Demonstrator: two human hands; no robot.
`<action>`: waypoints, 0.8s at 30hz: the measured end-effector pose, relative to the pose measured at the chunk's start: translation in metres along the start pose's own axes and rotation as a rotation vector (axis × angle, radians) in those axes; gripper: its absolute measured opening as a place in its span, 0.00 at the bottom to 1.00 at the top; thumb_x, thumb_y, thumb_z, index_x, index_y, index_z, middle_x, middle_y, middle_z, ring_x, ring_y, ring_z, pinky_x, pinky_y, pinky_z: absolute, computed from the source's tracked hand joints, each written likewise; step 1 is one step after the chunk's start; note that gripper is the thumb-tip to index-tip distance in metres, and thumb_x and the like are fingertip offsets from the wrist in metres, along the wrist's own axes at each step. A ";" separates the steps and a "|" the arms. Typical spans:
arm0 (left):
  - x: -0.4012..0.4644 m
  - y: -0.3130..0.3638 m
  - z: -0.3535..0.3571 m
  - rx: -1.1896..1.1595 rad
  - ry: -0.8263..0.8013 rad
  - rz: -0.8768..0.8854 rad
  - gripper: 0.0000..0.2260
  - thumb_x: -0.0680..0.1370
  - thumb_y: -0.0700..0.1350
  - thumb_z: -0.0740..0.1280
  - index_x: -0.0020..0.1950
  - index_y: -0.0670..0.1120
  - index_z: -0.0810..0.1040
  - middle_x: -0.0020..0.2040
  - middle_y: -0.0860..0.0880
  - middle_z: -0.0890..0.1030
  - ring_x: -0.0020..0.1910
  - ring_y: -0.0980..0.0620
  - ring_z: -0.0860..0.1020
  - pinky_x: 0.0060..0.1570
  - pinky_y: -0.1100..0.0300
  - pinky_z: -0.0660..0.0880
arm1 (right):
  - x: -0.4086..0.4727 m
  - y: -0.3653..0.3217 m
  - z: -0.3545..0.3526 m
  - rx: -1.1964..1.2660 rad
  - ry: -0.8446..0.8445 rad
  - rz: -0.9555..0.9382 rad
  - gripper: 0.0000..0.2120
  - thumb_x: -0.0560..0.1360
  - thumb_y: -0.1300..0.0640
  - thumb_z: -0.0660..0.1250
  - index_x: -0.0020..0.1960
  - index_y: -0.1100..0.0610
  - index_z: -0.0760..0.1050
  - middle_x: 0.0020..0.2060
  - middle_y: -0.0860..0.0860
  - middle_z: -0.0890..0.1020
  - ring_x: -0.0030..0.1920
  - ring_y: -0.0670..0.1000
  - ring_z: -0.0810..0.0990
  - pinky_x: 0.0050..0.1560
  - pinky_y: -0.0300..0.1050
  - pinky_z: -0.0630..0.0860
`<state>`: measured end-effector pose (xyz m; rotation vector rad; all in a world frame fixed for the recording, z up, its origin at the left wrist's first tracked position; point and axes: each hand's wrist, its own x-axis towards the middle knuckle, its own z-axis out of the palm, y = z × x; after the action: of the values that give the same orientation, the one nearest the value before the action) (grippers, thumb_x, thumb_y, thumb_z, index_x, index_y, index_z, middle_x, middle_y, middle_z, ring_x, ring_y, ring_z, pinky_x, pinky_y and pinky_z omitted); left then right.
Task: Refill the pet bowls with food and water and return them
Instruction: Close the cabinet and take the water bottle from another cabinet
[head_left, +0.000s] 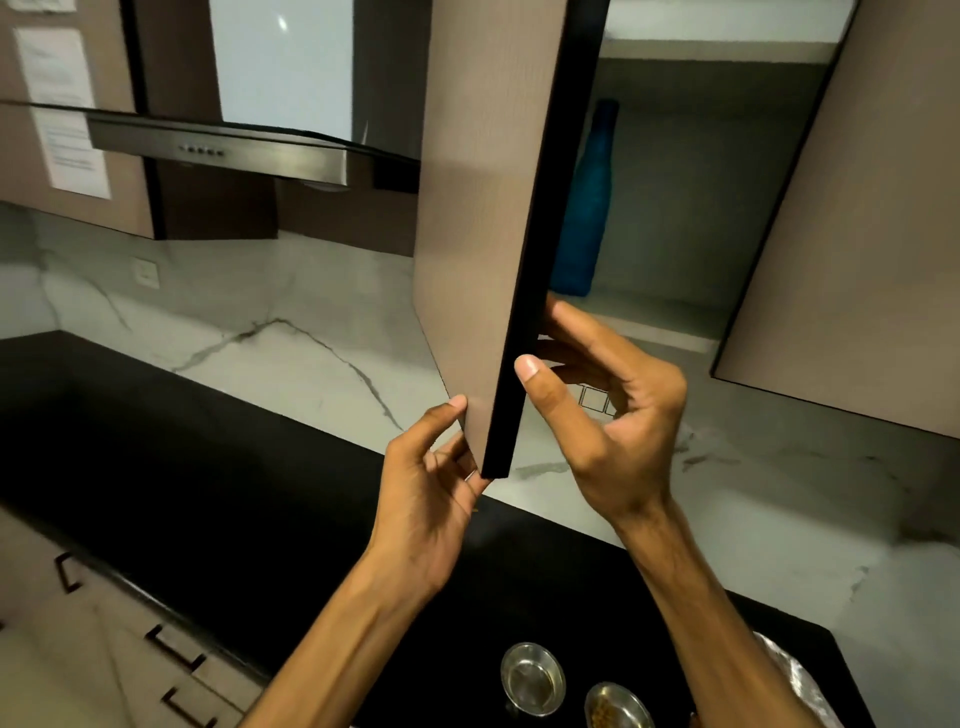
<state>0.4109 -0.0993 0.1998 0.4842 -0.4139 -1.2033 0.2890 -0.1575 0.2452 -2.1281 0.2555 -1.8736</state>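
Two small steel pet bowls stand on the black countertop (208, 467) at the bottom of the view: one (532, 678) looks to hold clear liquid, the other (618, 707) holds brown kibble. Above them a beige upper cabinet door (478, 218) with a dark edge stands partly open. My left hand (431, 483) touches the door's lower corner from the left with thumb and fingertips. My right hand (608, 410) curls round the door's edge from the right, fingers behind it and thumb on the dark edge. A blue bottle (584, 208) stands on the shelf inside.
A steel range hood (223, 150) hangs at the left, beside cabinets with paper notices. A marble backsplash (291, 343) runs behind the counter. Drawer fronts with dark handles (176, 649) lie at the lower left. A second cabinet door (857, 234) stands at the right.
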 end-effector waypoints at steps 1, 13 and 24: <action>-0.001 0.005 -0.003 0.010 0.011 0.016 0.16 0.78 0.42 0.70 0.64 0.39 0.79 0.43 0.43 0.85 0.39 0.49 0.84 0.36 0.59 0.81 | 0.001 -0.002 0.005 0.010 -0.016 -0.008 0.21 0.77 0.55 0.71 0.69 0.60 0.77 0.59 0.47 0.85 0.57 0.45 0.86 0.53 0.40 0.84; -0.014 0.053 -0.038 -0.004 0.058 0.248 0.19 0.70 0.47 0.73 0.59 0.42 0.85 0.50 0.40 0.80 0.54 0.42 0.76 0.70 0.43 0.70 | 0.008 -0.010 0.077 0.110 -0.177 -0.045 0.26 0.76 0.51 0.75 0.70 0.62 0.79 0.69 0.54 0.81 0.70 0.49 0.79 0.59 0.51 0.84; -0.008 0.095 -0.069 -0.074 0.135 0.325 0.13 0.70 0.52 0.68 0.40 0.46 0.89 0.41 0.44 0.84 0.46 0.46 0.78 0.55 0.50 0.73 | 0.013 0.003 0.150 0.107 -0.358 -0.075 0.32 0.74 0.55 0.79 0.75 0.54 0.74 0.79 0.52 0.70 0.80 0.43 0.66 0.75 0.34 0.65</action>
<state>0.5203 -0.0555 0.1957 0.4130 -0.3168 -0.8637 0.4393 -0.1497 0.2401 -2.3727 -0.0035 -1.4666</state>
